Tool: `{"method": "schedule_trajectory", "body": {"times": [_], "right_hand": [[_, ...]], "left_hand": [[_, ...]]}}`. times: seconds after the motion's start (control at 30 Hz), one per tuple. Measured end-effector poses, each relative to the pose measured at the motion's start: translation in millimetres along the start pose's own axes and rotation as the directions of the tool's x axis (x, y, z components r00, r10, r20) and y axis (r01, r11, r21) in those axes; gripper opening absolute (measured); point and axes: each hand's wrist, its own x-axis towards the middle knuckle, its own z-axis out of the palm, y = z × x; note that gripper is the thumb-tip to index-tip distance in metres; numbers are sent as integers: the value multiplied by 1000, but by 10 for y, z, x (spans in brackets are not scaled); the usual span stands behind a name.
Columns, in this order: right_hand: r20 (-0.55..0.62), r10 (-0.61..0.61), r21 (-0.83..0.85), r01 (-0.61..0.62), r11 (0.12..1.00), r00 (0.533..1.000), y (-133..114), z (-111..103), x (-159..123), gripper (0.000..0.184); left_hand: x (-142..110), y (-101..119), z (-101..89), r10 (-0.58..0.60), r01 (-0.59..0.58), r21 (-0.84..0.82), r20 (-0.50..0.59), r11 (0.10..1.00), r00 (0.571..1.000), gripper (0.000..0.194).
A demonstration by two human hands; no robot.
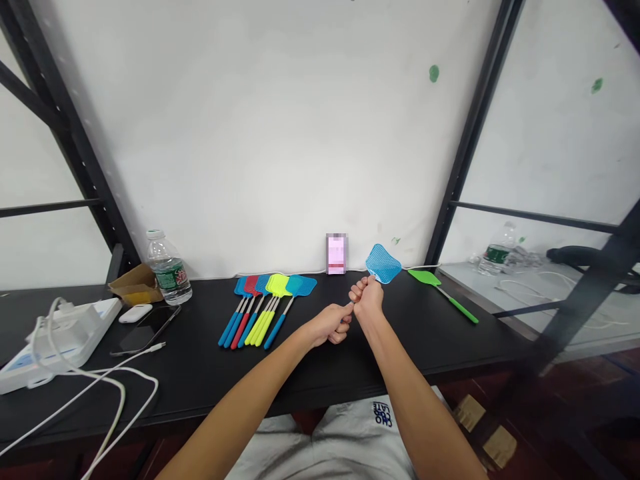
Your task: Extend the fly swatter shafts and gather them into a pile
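A blue fly swatter (383,263) is held tilted above the black table, its mesh head up and to the right. My right hand (368,295) is closed round its shaft just below the head. Lower on the same swatter, my left hand (331,324) wraps the handle end, which the fingers mostly hide. To the left, several swatters lie side by side in a row, with a yellow one (265,320), a red one (243,330) and a blue one (279,327) among them. A green swatter (463,309) lies alone at the right.
At the left are a water bottle (173,270), a cardboard box (136,285), a white case (135,313), a phone (146,330) and a power strip (95,333) with white cables (123,400). A pink card (337,254) leans on the wall. Black frame posts (465,133) flank the table.
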Motion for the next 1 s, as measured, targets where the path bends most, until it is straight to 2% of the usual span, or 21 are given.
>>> {"method": "schedule_trajectory", "body": {"times": [0.17,0.23,0.3,0.33,0.37,0.43,0.47,0.5,0.57,0.73,1.0], "right_hand": [[50,-4,15,3,1000,999,-7,-13,10,34],[63,-13,8,13,1000,998,-10,-16,19,35],[61,-34,-12,35,999,998,-5,-15,24,36],[55,-52,-24,53,998,997,4,-13,23,36],[49,-74,-36,76,996,996,17,-11,19,37],[36,-117,-52,119,992,993,57,-7,3,37],[34,-137,-55,139,989,990,80,-7,-7,38],[33,-155,-56,156,986,987,102,-7,-17,38],[39,-177,-58,179,982,983,138,-10,-33,38],[16,-157,-62,158,986,987,129,-16,-42,37],[-36,-104,-63,101,993,994,104,-1,-42,35]], "left_hand": [[-23,36,-25,-31,34,-26,97,999,995,48],[-30,32,2,1,-4,65,47,998,999,48],[-43,9,53,108,-79,278,-87,957,990,47],[-53,-6,83,195,-107,431,-165,896,967,46],[-64,-23,114,300,-112,594,-228,797,926,42],[-87,-53,170,471,-36,834,-275,551,838,31],[-98,-64,192,518,15,894,-273,448,811,26],[-105,-72,209,536,60,925,-269,375,800,23],[-111,-76,229,528,102,948,-254,300,810,21],[-85,-54,224,495,81,965,-200,251,846,24],[-78,-43,225,454,128,959,-234,252,860,31]]}}
